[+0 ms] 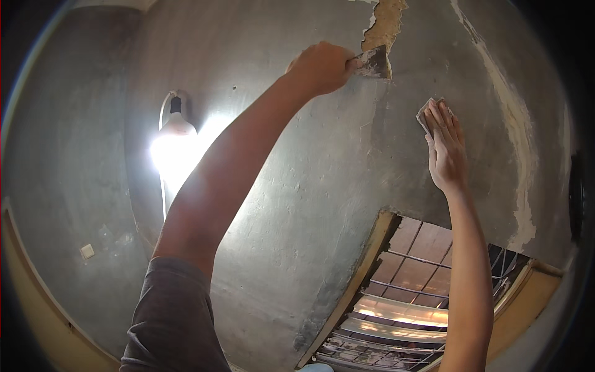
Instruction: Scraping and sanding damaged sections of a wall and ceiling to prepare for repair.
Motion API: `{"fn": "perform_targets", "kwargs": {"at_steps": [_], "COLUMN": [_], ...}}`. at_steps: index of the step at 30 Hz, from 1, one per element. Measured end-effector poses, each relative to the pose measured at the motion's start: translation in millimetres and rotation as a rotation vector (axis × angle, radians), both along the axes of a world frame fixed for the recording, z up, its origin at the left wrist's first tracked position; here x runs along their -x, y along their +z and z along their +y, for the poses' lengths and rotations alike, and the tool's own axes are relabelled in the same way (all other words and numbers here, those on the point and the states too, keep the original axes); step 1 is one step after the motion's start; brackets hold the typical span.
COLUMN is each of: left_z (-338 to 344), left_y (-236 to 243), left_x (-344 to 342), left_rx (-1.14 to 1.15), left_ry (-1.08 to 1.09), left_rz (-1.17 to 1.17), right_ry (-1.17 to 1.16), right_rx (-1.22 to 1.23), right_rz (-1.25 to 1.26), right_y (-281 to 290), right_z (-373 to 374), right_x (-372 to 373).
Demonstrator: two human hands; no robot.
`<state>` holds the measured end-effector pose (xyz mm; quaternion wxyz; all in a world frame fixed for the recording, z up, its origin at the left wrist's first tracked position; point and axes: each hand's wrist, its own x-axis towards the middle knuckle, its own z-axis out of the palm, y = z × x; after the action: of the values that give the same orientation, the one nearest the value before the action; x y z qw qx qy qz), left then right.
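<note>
Here, the left hand [322,67], nearer the tan strip [385,26], grips a scraper [374,62] pointing sideways at its lower end; below right of it, the outstretched right hand [446,146] flattens a thin pad [423,117].

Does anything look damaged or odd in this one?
Yes, the grey wall looks damaged: at the top, by the scraper in the left hand, a ragged strip exposes tan material within the grey surface. A rough pale streak also runs down the right side, breaking up the grey.

Half-finished room: chipped, patched grey wall [322,180]
</note>
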<state>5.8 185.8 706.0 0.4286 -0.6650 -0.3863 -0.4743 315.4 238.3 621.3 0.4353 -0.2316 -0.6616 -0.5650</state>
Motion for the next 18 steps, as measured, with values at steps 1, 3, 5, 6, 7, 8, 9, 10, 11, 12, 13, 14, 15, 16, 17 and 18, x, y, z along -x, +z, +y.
{"fn": "perform_targets", "kwargs": {"at_steps": [1,3,5,6,7,8,9,10,11,12,13,14,15,16,17,18], "left_z": [1.3,3.5,3.4,2.1,0.4,-1.0,-3.2,-4.5,-4.2,-4.6,-4.3,1.1,-1.4,-4.6,-9.8,-15.2], "left_y": [3.3,10.9,19.7,24.2,30.3,34.8,37.9,40.5,43.9,45.4,41.4,33.3,25.6,16.5,9.6,2.5], "left_x": [1.6,6.3,11.6,14.0,15.9,15.4,15.0,13.4,13.3,14.0,15.5,11.5,8.9,8.1,12.8,19.3], "left_rx": [0.0,0.017,0.014,0.007,0.003,0.143,0.282,0.284,0.322,0.359,0.362,0.359,0.35,0.346,0.346,0.345], "left_ry": [0.0,-0.017,-0.033,-0.048,-0.053,-0.078,-0.102,-0.099,-0.107,-0.113,-0.103,-0.181,-0.252,-0.223,-0.218,-0.144], "left_rz": [0.003,0.111,0.16,0.204,0.202,0.179,0.153,0.152,0.131,0.108,0.103,0.059,0.016,0.006,-0.001,0.067], "right_ry": [0.006,0.012,0.017,0.011,0.0,-0.003,-0.001,0.0,0.007,0.017,0.024,0.011,0.009,0.008,0.015,0.02], "right_rx": [0.006,0.013,0.001,-0.003,-0.016,-0.021,-0.017,-0.014,-0.007,-0.003,-0.004,-0.005,-0.008,-0.013,-0.014,-0.011], "right_rz": [0.001,0.007,-0.004,-0.005,-0.01,-0.012,-0.011,-0.003,0.005,0.004,0.01,0.015,0.012,0.009,0.003,-0.005], "right_y": [-0.6,-2.6,-0.6,2.0,4.9,3.1,2.1,2.5,1.8,1.8,2.7,3.3,2.9,0.1,-1.5,-0.3], "right_z": [1.1,5.0,5.9,3.6,1.2,4.1,5.0,3.8,2.6,2.6,2.6,-0.2,1.8,4.9,5.2,5.6], "right_x": [0.6,1.2,0.8,0.1,-0.3,-0.4,-1.0,-2.0,0.5,3.0,4.8,-0.2,-2.2,-4.3,-3.4,-2.9]}}
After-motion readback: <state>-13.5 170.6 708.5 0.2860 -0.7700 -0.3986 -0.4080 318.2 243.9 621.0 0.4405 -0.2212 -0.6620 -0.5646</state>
